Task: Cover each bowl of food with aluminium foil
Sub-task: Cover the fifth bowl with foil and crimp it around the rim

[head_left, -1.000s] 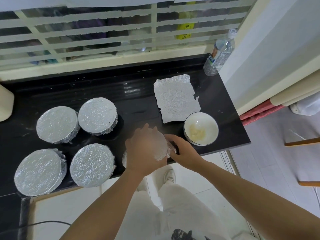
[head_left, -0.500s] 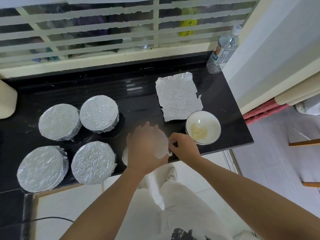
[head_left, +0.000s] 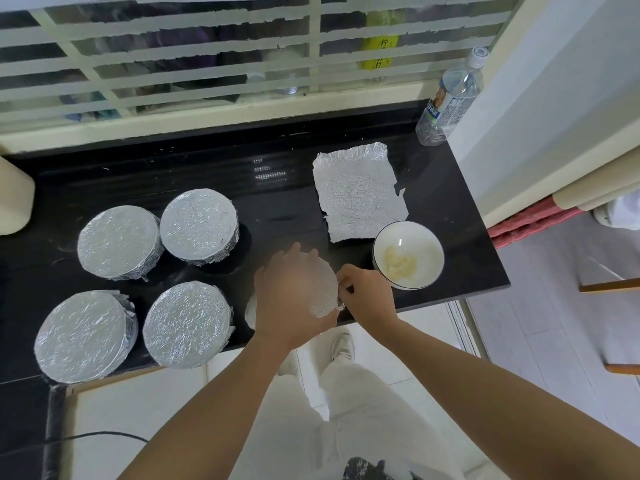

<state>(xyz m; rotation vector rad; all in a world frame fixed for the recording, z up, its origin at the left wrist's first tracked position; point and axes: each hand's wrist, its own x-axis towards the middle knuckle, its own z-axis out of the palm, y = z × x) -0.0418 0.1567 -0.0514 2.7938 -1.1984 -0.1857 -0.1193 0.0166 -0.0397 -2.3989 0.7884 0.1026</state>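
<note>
Near the front edge of the black counter [head_left: 138,174] stands a bowl with foil [head_left: 322,289] stretched over it. My left hand [head_left: 287,299] lies flat on top of that foil and hides most of the bowl. My right hand [head_left: 367,296] pinches the foil at the bowl's right side. Several foil-covered bowls [head_left: 194,323] stand to the left in two rows. An uncovered white bowl [head_left: 408,254] with pale food sits at the right. A loose crinkled foil sheet [head_left: 360,192] lies flat behind it.
A plastic water bottle [head_left: 450,98] stands at the counter's back right corner by the wall. A cream object [head_left: 14,199] sits at the far left edge. A barred window runs behind. The counter's front edge drops to a tiled floor.
Both hands have stayed on the same bowl; my right hand's fingers have shifted slightly along the foil at its right rim. The camera has tilted a little.
</note>
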